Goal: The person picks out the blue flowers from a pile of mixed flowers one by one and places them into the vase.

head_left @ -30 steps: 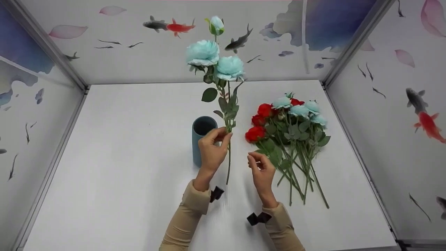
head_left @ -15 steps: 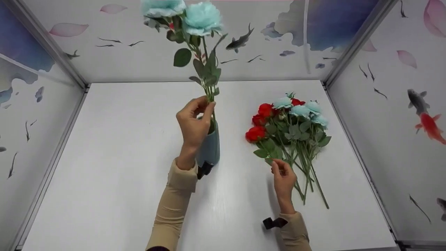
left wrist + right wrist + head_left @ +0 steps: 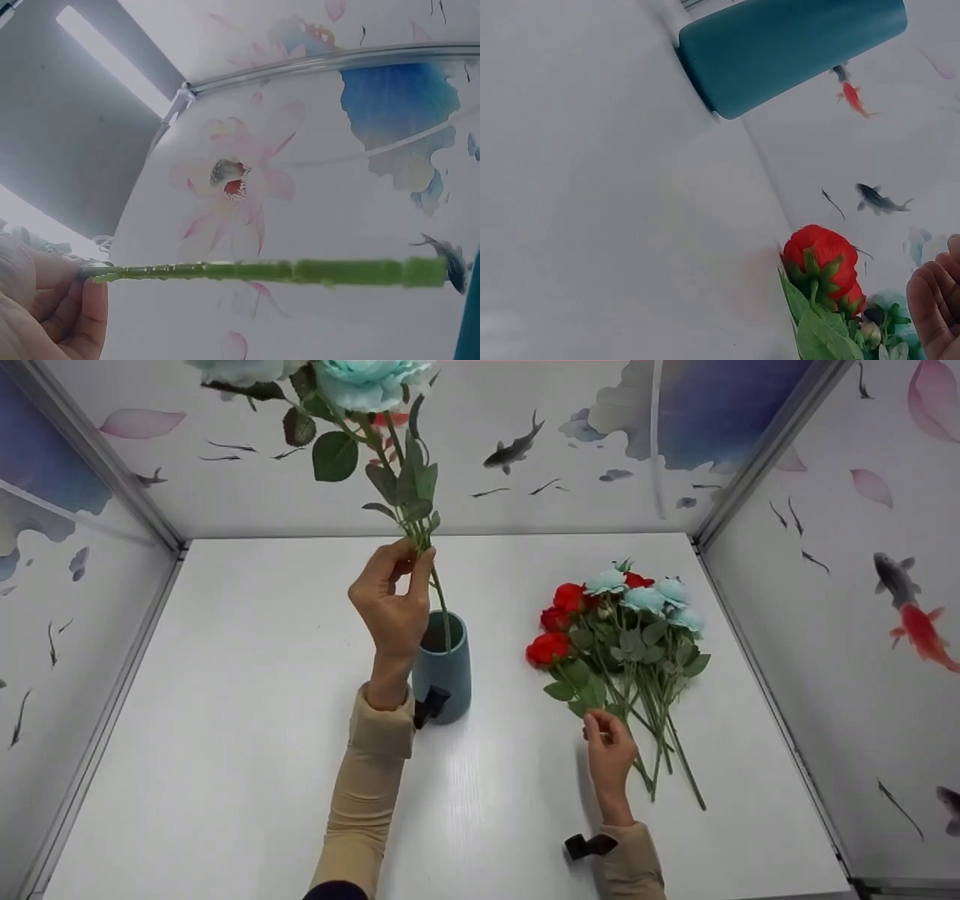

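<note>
One spray of pale-blue flowers [image 3: 411, 480] is pinched between thumb and fingers of the left hand [image 3: 391, 598], its stem end at the mouth of the blue vase [image 3: 455, 679]. The right hand [image 3: 611, 751], fingers loosely curled, is beside the flower pile [image 3: 634, 643]; whether it touches a stem is unclear. The head view cuts off the spray's top.

Teal vase [image 3: 791, 56] and red flower [image 3: 821, 259]

From the right wrist, we see the vase aslant at the top, well apart from the flower below. We note green leaves [image 3: 823, 337] and a second red bloom [image 3: 854, 298], partly hidden. Part of the right hand [image 3: 939, 304], fingers bent, shows at the lower right edge. Behind, we discern printed fish [image 3: 881, 199].
</note>
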Available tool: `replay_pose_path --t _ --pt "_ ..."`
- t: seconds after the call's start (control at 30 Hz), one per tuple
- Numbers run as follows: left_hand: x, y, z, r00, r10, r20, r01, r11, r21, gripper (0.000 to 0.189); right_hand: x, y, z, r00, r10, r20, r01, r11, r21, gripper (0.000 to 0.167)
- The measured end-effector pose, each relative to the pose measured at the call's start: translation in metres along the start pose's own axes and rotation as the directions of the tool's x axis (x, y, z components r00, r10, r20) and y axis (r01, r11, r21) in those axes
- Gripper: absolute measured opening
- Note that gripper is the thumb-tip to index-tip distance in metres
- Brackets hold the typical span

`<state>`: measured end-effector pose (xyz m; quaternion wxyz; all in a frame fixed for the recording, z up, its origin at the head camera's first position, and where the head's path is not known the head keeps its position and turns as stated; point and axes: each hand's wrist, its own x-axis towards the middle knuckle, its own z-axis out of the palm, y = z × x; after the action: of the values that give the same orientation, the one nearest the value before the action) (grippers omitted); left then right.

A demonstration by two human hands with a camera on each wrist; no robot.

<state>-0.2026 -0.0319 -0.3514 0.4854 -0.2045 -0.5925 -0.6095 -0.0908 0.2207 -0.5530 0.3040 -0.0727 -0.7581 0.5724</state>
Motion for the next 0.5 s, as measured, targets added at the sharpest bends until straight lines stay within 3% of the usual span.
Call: replay_pose_path --t 0.27,0.5 --pt "0.002 -0.008 -0.001 0.998 0.048 -0.034 -0.047 0.999 0.027 0.014 0.000 -0.001 0.000 0.999 0.037 0.003 -0.037 0.999 0.012 0.011" --pt "-0.010 -0.022 -0.003 0.999 0.030 -0.016 -0.029 0.998 0.059 0.013 -0.001 0.001 -0.001 1.000 0.031 0.007 -0.031 0.999 0.012 0.011"
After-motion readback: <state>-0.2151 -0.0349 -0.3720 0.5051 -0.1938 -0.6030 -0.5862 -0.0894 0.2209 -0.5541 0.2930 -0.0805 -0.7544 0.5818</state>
